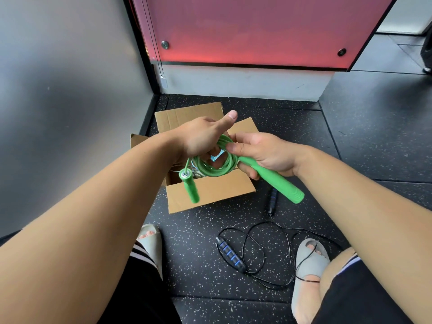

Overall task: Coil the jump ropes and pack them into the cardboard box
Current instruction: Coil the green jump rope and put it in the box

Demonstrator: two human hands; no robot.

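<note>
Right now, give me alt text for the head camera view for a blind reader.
Two hands hold a coiled green jump rope above an open cardboard box: the left hand grips the coil, the right hand one handle. A black jump rope lies uncoiled on the floor.

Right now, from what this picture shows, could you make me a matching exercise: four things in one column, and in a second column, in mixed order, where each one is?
Things
1. green coil
2. hanging green handle
3. other green handle
4. black jump rope

Places
A. lying uncoiled on the floor
B. gripped in the right hand
C. round the fingers of the left hand
D. dangling in front of the cardboard box, in no hand

Pairs: 1-C, 2-D, 3-B, 4-A
</note>
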